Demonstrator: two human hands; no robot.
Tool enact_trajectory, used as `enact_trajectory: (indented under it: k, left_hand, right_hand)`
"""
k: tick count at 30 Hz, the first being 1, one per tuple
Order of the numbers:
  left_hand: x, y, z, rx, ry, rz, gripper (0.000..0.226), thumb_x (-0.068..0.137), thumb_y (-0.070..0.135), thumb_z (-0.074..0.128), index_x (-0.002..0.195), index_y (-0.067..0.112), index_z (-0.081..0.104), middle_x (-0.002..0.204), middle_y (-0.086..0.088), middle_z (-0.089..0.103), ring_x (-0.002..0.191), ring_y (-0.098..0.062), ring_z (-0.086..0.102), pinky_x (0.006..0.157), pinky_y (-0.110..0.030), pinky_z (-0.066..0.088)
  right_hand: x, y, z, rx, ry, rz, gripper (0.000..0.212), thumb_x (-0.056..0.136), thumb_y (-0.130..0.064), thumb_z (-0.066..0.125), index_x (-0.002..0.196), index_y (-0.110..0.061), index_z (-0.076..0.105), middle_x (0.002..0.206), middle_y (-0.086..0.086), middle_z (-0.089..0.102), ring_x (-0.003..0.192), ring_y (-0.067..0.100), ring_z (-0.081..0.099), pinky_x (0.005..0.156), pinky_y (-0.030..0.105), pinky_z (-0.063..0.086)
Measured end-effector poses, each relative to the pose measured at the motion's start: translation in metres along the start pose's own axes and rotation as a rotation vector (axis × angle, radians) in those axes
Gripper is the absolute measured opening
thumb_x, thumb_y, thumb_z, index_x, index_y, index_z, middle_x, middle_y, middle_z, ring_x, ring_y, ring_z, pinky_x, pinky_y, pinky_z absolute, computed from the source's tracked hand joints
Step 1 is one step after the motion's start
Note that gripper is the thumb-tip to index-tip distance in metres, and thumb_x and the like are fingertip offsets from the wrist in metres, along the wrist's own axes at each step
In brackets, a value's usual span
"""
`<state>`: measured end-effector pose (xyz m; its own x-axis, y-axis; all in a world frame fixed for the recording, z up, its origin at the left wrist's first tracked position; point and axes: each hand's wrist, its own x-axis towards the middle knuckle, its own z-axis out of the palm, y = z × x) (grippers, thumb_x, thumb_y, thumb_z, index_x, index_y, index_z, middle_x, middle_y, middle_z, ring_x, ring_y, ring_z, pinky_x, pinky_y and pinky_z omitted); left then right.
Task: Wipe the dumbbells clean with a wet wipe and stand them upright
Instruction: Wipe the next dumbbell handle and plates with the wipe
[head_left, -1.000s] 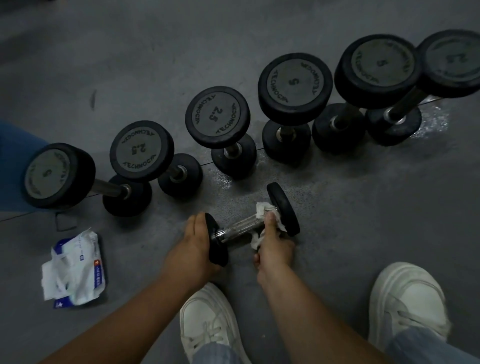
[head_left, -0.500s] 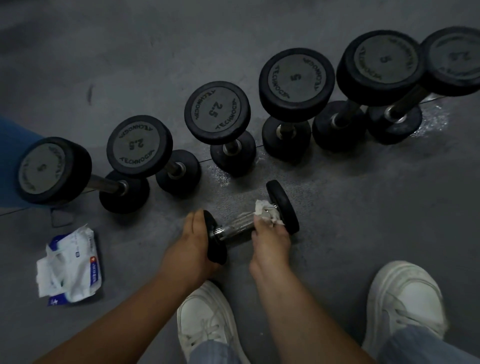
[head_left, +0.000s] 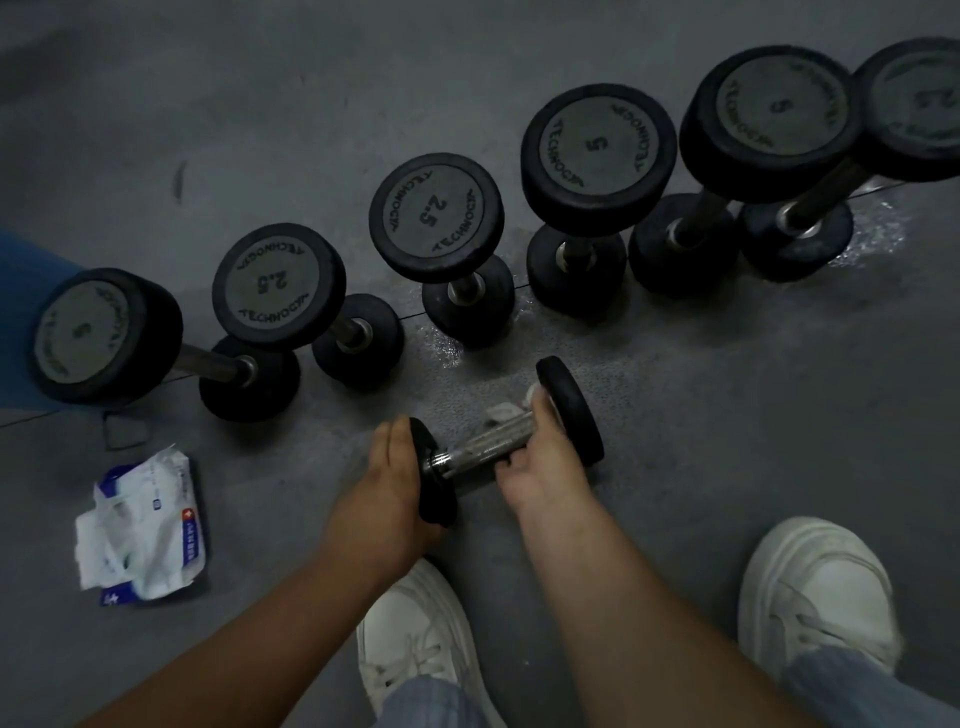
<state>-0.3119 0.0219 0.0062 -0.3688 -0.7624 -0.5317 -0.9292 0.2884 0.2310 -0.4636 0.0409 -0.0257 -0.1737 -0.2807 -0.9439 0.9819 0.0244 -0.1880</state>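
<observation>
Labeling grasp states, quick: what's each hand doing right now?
Left hand: holds the dumbbell by its end plate.
Right hand: grips the wipe around the handle.

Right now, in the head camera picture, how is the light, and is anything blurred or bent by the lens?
In the head view the light is dim and flat, with soft shadows; the wide lens leans the standing dumbbells outward; the rightmost dumbbell is smeared at the frame edge; the wet wipe held by the right hand is slightly blurred; wet floor patches glint faintly.
</observation>
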Motion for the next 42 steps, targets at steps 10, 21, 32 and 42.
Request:
enact_trajectory:
  k: [10, 21, 32, 42]
  left_hand:
    - [0.003, -0.002, -0.003, 0.024, 0.011, 0.012, 0.113, 0.064, 0.038, 0.082, 0.148, 0.020, 0.009, 0.152, 0.004, 0.015, 0.114, -0.025, 0.058, 0.079, -0.037, 0.053]
    - [0.023, 0.021, -0.045, 0.513, -0.089, 0.053, 0.093, 0.062, 0.054, 0.083, 0.130, 0.015, 0.034, 0.128, -0.004, 0.048, 0.113, -0.024, 0.056, 0.084, -0.035, 0.046]
    - [0.005, 0.021, -0.014, 0.295, 0.018, -0.029, 0.110, 0.066, 0.041, 0.081, 0.149, 0.014, 0.014, 0.146, -0.002, 0.029, 0.131, -0.023, 0.043, 0.097, -0.036, 0.042]
    - [0.012, 0.006, -0.013, 0.184, 0.001, 0.065, 0.111, 0.058, 0.039, 0.083, 0.146, 0.010, 0.023, 0.151, -0.005, 0.027, 0.137, -0.024, 0.036, 0.102, -0.035, 0.042]
  right_hand:
    - [-0.004, -0.004, -0.001, -0.051, -0.034, 0.084, 0.031, 0.094, -0.043, 0.058, 0.108, -0.016, 0.063, 0.114, 0.006, 0.064, 0.112, 0.023, 0.059, 0.077, 0.033, 0.047]
    - [-0.014, -0.013, 0.002, -0.028, -0.030, 0.113, 0.028, 0.095, -0.037, 0.058, 0.113, -0.015, 0.062, 0.123, 0.006, 0.060, 0.111, 0.021, 0.058, 0.088, 0.031, 0.040]
    - [-0.002, -0.004, 0.012, 0.019, 0.004, 0.112, 0.041, 0.086, -0.051, 0.066, 0.113, -0.022, 0.072, 0.123, 0.005, 0.065, 0.110, 0.029, 0.062, 0.090, 0.047, 0.051]
    - [0.000, 0.002, 0.011, 0.108, 0.021, 0.028, 0.039, 0.095, -0.040, 0.057, 0.123, -0.014, 0.065, 0.124, 0.004, 0.065, 0.109, 0.022, 0.062, 0.081, 0.035, 0.049]
